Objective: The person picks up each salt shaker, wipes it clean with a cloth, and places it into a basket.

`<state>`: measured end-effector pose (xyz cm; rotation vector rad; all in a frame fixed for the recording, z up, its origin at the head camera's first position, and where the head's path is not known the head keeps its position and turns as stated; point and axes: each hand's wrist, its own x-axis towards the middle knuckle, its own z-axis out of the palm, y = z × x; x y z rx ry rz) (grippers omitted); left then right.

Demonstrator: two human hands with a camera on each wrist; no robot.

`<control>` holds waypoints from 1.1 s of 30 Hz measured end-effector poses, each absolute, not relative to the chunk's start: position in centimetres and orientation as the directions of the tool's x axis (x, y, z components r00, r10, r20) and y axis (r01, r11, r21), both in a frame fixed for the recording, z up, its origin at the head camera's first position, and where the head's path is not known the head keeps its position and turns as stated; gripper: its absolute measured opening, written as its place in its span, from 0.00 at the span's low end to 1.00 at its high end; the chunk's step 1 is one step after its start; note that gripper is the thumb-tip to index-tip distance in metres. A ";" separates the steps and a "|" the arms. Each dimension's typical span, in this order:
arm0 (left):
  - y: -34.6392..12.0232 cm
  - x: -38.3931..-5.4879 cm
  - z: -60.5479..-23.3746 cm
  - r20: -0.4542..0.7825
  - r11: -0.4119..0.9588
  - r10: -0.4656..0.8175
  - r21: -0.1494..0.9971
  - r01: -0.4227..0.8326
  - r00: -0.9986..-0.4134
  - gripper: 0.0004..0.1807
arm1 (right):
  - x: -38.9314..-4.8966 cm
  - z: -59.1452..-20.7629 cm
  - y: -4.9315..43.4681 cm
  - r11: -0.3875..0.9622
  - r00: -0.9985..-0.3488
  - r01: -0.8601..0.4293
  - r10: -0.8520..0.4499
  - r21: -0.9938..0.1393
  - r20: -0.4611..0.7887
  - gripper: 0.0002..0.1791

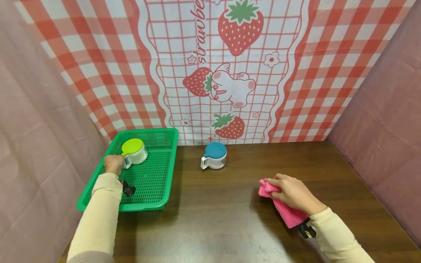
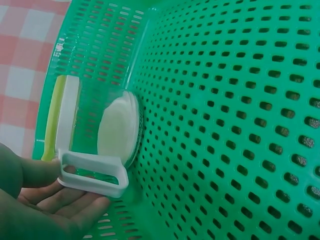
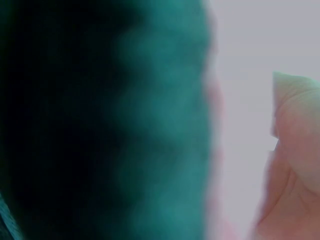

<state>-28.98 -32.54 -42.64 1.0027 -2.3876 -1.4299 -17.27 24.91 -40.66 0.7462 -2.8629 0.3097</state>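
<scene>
A seasoning jar (image 1: 137,156) with a lime-green lid and white handle stands inside the green basket (image 1: 172,168), toward its back left. My left hand (image 1: 114,163) holds the jar's handle (image 2: 95,189); in the left wrist view the thumb lies at its lid end and the fingers pass behind it. On the right, my right hand (image 1: 294,193) grips a bunched pink cloth (image 1: 289,214) over the table, and part of it hangs toward the wrist. Dark and teal blur fills much of the right wrist view, with some fingers (image 3: 300,135) at its right edge.
A second jar (image 1: 216,156) with a blue lid stands on the brown wooden table (image 1: 204,215), right of the basket. Behind it hangs a checked strawberry-print cloth (image 1: 263,120). Pink curtains (image 1: 378,109) bound both sides.
</scene>
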 end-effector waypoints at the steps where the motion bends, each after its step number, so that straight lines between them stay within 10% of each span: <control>1: -32.4 -28.9 -42.6 -0.175 0.330 -0.630 0.822 -0.464 -0.757 0.06 | -17.3 -40.7 24.9 0.854 -0.862 -0.496 -0.461 -0.159 0.210 0.23; 19: -31.8 -28.3 -40.2 -0.082 0.670 -0.531 0.569 -0.477 -0.843 0.27 | -17.5 -40.5 24.9 0.852 -0.854 -0.506 -0.473 -0.135 0.215 0.23; 33: -29.4 -28.3 -37.5 0.033 0.604 -0.607 0.669 -0.434 -0.794 0.24 | -17.4 -40.4 25.0 0.856 -0.856 -0.502 -0.470 -0.122 0.216 0.21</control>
